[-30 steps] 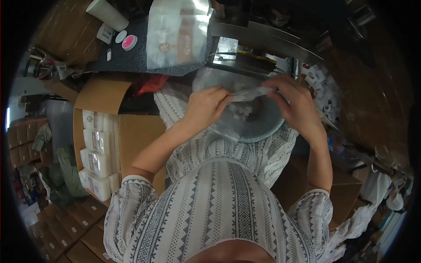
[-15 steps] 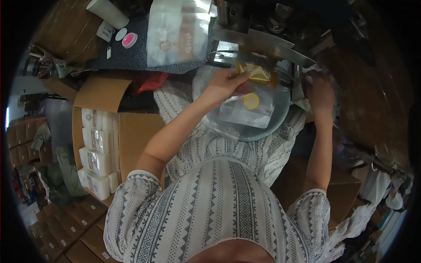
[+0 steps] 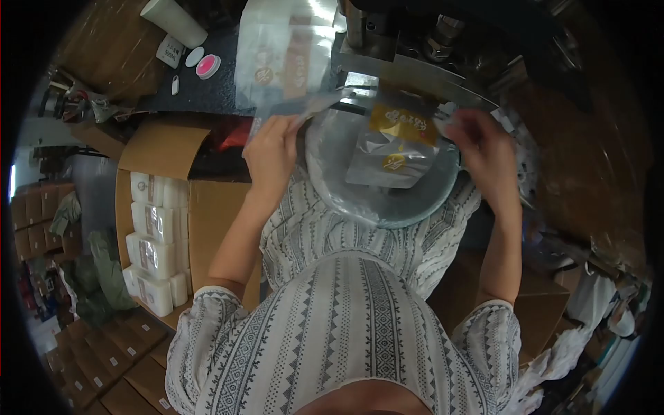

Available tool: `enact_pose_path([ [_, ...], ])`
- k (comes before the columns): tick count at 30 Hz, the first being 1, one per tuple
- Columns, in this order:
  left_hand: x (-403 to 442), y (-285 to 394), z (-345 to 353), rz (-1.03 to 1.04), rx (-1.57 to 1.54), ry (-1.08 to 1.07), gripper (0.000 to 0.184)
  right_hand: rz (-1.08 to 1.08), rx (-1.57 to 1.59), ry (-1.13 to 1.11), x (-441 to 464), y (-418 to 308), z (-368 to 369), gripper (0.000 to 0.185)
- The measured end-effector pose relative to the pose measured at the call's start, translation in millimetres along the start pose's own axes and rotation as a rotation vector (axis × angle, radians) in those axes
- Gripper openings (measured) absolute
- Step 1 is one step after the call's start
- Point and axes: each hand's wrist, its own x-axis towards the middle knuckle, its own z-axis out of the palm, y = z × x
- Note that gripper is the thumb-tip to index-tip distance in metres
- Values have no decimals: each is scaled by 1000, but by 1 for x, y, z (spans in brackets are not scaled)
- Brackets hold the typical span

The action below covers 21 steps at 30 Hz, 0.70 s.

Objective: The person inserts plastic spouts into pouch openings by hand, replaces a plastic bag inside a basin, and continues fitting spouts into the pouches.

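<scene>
My left hand (image 3: 272, 149) is closed on a clear plastic bag (image 3: 308, 111) beside the stack of printed bags (image 3: 277, 59). Over the right side of the basin, my right hand (image 3: 484, 138) has its fingers pinched at a small whitish piece, blurred by motion. Between the hands, a printed bag with a yellow band (image 3: 398, 149) hangs from the machine's edge over the plastic-lined basin (image 3: 422, 207). The basin rests on my lap.
A metal machine (image 3: 429, 66) stands in front. An open carton (image 3: 221, 207) with packed white bundles (image 3: 150, 256) is at the left. A white cup (image 3: 173, 24) and a pink round tin (image 3: 207, 66) lie on the dark mat (image 3: 200, 97). Boxes fill the lower left.
My left hand has moved left from the yellow-banded bag to a clear bag by the stack. My right hand went out to the right, then came back in toward the basin.
</scene>
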Motion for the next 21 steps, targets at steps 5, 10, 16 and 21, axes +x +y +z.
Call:
enact_pose_path([
  [5, -3, 38, -18, 79, -109, 3, 8, -395, -22, 24, 5, -25, 36, 18],
  [10, -13, 48, 6, 130, -409, -311, 8, -316, 135, -213, 3, -18, 31, 23],
  [16, 24, 71, 48, -389, -714, -768, 21, -135, -75, 7, 1, 12, 13, 27],
  [21, 35, 71, 75, -727, -1176, -760, 31, -113, -534, 137, 14, 58, -9, 22],
])
